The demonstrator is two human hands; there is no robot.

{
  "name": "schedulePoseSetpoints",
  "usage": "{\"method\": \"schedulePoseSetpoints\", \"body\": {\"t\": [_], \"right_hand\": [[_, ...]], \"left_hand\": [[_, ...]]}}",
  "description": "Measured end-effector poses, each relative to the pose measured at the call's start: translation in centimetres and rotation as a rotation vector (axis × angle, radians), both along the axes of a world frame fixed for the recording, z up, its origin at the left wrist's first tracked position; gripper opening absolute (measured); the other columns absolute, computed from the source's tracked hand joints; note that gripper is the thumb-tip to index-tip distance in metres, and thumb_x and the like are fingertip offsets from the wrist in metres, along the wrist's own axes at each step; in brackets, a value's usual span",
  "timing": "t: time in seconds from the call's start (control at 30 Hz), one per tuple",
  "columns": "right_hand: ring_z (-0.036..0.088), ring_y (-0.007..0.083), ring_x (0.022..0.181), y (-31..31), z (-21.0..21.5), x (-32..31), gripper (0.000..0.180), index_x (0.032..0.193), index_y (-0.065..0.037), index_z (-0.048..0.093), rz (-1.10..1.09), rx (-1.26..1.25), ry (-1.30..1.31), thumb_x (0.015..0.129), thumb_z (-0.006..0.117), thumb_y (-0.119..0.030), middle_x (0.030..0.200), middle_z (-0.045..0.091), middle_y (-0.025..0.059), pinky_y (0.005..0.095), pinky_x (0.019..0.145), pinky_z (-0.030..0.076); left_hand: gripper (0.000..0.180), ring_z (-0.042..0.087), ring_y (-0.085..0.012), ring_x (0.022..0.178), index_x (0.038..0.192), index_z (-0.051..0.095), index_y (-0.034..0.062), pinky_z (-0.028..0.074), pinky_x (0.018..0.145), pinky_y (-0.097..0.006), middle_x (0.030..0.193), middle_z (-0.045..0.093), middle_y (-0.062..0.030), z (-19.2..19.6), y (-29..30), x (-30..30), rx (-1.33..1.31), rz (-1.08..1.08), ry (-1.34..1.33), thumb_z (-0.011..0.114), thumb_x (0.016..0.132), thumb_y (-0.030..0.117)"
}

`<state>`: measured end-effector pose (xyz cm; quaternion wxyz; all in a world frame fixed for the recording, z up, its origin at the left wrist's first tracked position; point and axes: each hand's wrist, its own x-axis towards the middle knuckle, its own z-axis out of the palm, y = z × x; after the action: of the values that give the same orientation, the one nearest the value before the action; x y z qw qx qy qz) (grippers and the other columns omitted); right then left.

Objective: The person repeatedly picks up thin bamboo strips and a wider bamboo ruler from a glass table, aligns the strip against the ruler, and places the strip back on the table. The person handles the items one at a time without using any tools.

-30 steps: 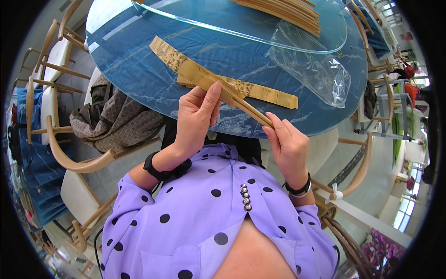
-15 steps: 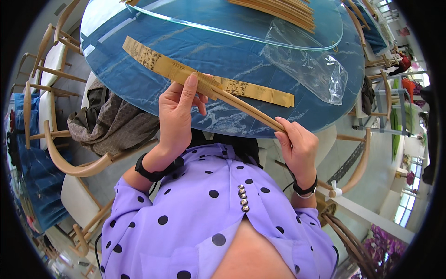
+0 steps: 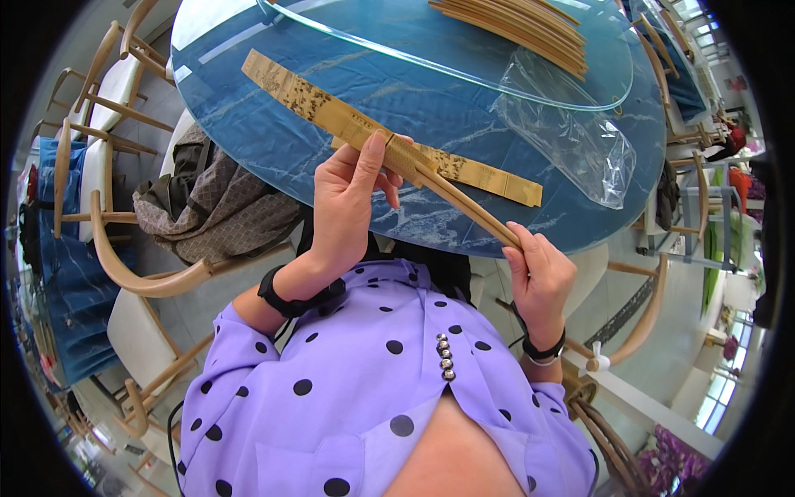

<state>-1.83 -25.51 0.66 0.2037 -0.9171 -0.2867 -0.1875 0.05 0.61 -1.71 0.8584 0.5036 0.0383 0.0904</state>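
Observation:
A pair of light wooden chopsticks [image 3: 474, 205] runs slanting between my hands, partly inside a gold-brown paper sleeve [image 3: 319, 106] with dark printing. My left hand [image 3: 352, 195] pinches the sleeve near its mouth, thumb on top. At the other end, my right hand [image 3: 542, 272] is closed round the chopsticks' bare tips, near the table's front edge. Behind the held sleeve, a second gold-brown sleeve [image 3: 498, 180] lies on the blue table; part of it is hidden. How deep the chopsticks sit in the held sleeve cannot be seen.
A glass turntable [image 3: 364, 51] covers the far part of the blue table [image 3: 248, 124]. A stack of wooden chopsticks [image 3: 517, 31] rests on it. A crumpled clear plastic bag [image 3: 580, 145] lies at the right. A patterned grey-brown bag [image 3: 219, 199] sits on a chair at the left.
The view has shifted, so the table and both hands appear farther right. My hands are slightly closer together, and a little less of the chopsticks shows outside the sleeve.

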Motion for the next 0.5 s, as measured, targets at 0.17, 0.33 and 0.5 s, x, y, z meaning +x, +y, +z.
{"method": "schedulePoseSetpoints", "body": {"t": [0.17,0.33,0.5], "right_hand": [[0.053,0.0207,0.055,0.42,-0.19,0.08,0.031,0.115,-0.007,0.071,0.001,-0.002,0.001,0.091,0.073,-0.026,0.071,0.055,0.0049,0.0335,0.049,0.041],[0.053,0.0208,0.055,0.42,-0.13,0.08,0.032,0.116,-0.007,0.071,0.000,0.007,0.003,0.091,0.073,-0.026,0.071,0.056,0.0049,0.0336,0.050,0.042],[0.054,0.0210,0.055,0.59,-0.17,0.02,0.033,0.116,-0.006,0.071,0.000,-0.003,0.006,0.090,0.074,-0.025,0.071,0.056,0.0051,0.0337,0.050,0.043]], "left_hand": [[0.038,0.056,-0.0077,0.066,0.108,0.071,-0.0023,0.050,0.055,-0.024,0.094,0.071,-0.0075,-0.25,-0.61,-0.22,-0.013,0.011,0.029,0.056,0.106,0.033],[0.037,0.055,-0.0074,0.065,0.108,0.071,-0.0024,0.049,0.055,-0.023,0.092,0.070,-0.0063,0.00,-0.09,0.15,-0.032,0.041,0.020,0.057,0.106,0.032],[0.036,0.056,-0.0068,0.068,0.109,0.071,-0.0020,0.049,0.054,-0.022,0.092,0.070,-0.0056,-0.23,-0.40,-0.13,0.019,0.020,0.026,0.057,0.106,0.031]]}}
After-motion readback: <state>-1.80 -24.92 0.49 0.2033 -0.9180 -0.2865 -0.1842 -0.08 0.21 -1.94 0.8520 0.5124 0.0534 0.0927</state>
